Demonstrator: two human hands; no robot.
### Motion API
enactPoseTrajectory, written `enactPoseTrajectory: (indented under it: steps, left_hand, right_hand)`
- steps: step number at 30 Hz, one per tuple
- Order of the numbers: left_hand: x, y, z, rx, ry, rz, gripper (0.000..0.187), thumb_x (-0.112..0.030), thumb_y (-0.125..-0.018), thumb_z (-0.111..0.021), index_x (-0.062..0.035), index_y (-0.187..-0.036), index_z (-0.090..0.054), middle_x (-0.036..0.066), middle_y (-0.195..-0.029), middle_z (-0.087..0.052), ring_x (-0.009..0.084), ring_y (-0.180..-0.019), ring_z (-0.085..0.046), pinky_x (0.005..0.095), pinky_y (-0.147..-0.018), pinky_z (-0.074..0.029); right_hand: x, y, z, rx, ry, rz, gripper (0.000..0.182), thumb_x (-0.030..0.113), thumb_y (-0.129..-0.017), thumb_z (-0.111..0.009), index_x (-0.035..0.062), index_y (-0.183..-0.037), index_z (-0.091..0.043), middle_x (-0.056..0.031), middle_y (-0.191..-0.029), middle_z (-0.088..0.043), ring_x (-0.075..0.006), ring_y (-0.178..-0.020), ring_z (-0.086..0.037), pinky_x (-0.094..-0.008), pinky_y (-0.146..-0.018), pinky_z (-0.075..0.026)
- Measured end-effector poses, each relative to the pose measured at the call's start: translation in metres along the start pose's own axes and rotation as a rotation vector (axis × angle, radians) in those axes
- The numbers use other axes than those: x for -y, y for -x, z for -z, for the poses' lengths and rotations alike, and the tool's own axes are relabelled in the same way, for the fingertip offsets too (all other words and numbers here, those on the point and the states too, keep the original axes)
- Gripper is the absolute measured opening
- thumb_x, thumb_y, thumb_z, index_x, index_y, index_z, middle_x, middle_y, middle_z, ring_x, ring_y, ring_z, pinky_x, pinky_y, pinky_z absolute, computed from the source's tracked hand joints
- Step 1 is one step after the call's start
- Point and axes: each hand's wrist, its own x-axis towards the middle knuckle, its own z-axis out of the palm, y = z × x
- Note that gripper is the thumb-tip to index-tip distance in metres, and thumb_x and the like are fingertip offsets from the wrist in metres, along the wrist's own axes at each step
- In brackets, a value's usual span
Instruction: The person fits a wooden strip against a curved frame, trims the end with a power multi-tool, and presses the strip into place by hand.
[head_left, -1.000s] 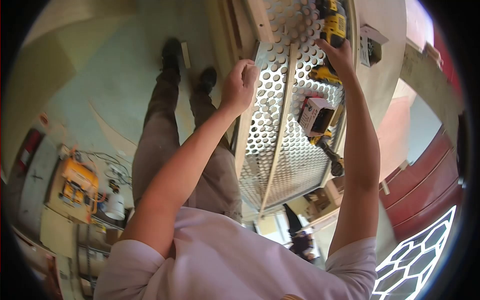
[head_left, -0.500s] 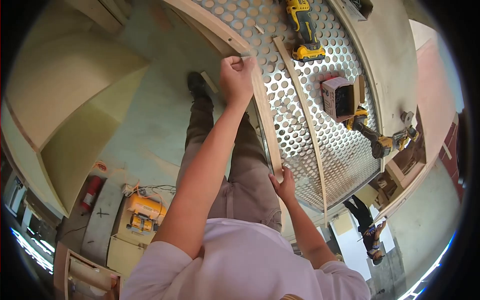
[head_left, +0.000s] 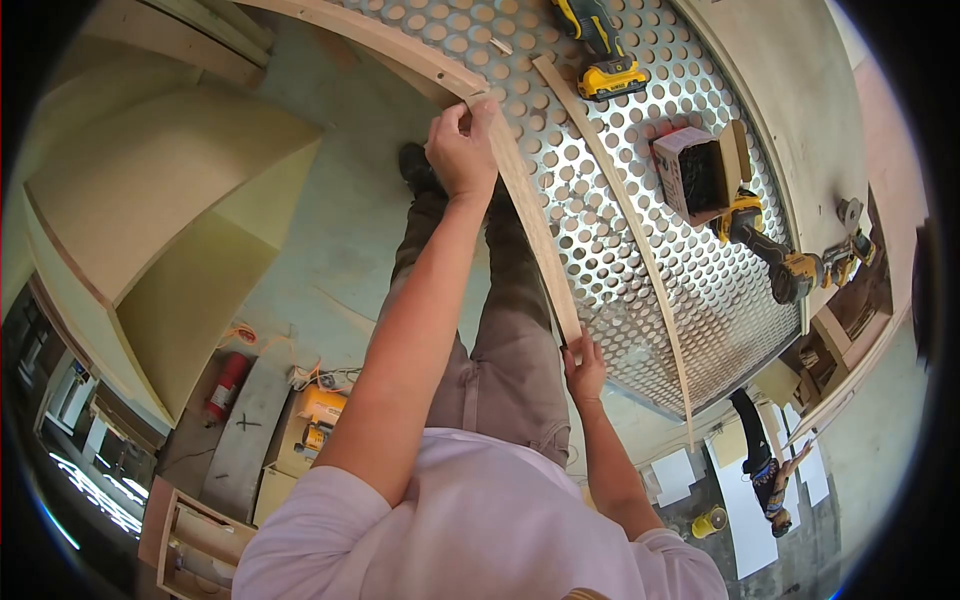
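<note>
A pale wooden strip (head_left: 535, 220) runs along the near edge of the perforated metal sheet (head_left: 620, 250). At its far end my left hand (head_left: 463, 155) is closed, thumb and fingers pinching the strip where it meets the curved wooden edging (head_left: 380, 42). My right hand (head_left: 586, 374) grips the strip's near end, with the thumb on one side and the fingers on the other. A second, thinner wooden strip (head_left: 630, 215) lies loose across the metal sheet, apart from both hands.
On the sheet are a yellow-black power tool (head_left: 605, 60), an open box (head_left: 695, 178) of dark pieces and more yellow-black tools (head_left: 795, 270). Another person (head_left: 768, 480) stands at lower right. A large curved panel (head_left: 170, 190) and a fire extinguisher (head_left: 228, 388) are at left.
The strip's near end has shifted, and my right hand has closed further around it. My left hand stays at the far end. The view has turned slightly.
</note>
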Motion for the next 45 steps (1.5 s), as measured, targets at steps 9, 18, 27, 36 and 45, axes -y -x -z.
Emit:
enactPoseTrajectory:
  steps: [9, 18, 27, 36, 45]
  left_hand:
    - [-0.003, 0.015, 0.000, 0.052, -0.164, -0.125, 0.049, -0.036, -0.087, -0.080, 0.0004, -0.113, -0.061, 0.016, -0.108, -0.062, 0.0321, -0.095, -0.062, 0.0424, -0.082, -0.051]
    - [-0.004, 0.016, 0.003, 0.132, -0.088, -0.050, 0.052, -0.037, -0.086, -0.081, -0.0006, -0.115, -0.057, 0.013, -0.106, -0.056, 0.0311, -0.092, -0.059, 0.0423, -0.081, -0.050]
    - [-0.001, 0.019, 0.005, 0.083, -0.054, -0.082, 0.052, -0.034, -0.087, -0.081, -0.0007, -0.117, -0.053, 0.014, -0.104, -0.059, 0.0314, -0.090, -0.062, 0.0422, -0.078, -0.051]
    - [-0.015, 0.049, -0.001, 0.120, 0.127, -0.064, 0.048, -0.025, -0.093, -0.073, -0.0014, -0.124, -0.046, 0.019, -0.107, -0.064, 0.0363, -0.091, -0.066, 0.0442, -0.082, -0.053]
    - [0.006, 0.040, -0.018, -0.133, 0.101, -0.131, 0.066, -0.023, -0.087, -0.077, 0.0019, -0.138, -0.043, 0.024, -0.133, -0.046, 0.0401, -0.116, -0.055, 0.0454, -0.099, -0.047]
  right_hand:
    - [0.006, -0.005, 0.002, 0.001, -0.015, -0.060, 0.067, 0.028, -0.085, -0.081, 0.0193, -0.145, -0.053, -0.0160, -0.106, -0.064, -0.0406, -0.093, -0.064, -0.0500, -0.076, -0.053]
    - [0.001, -0.001, 0.001, 0.024, -0.038, 0.030, 0.061, 0.020, -0.087, -0.075, 0.0121, -0.143, -0.051, -0.0205, -0.110, -0.063, -0.0442, -0.099, -0.063, -0.0521, -0.080, -0.053]
    - [0.003, 0.003, 0.008, 0.088, -0.008, 0.021, 0.062, 0.014, -0.089, -0.070, 0.0035, -0.145, -0.046, -0.0244, -0.115, -0.056, -0.0451, -0.102, -0.060, -0.0518, -0.082, -0.052]
    - [-0.013, 0.038, 0.023, 0.315, -0.146, 0.078, 0.046, 0.003, -0.095, -0.052, 0.0017, -0.140, -0.043, -0.0305, -0.094, -0.061, -0.0513, -0.084, -0.060, -0.0567, -0.072, -0.049]
    - [0.002, 0.034, 0.004, 0.089, -0.263, 0.026, 0.047, 0.016, -0.095, -0.069, 0.0072, -0.136, -0.049, -0.0202, -0.090, -0.064, -0.0408, -0.079, -0.062, -0.0484, -0.074, -0.051]
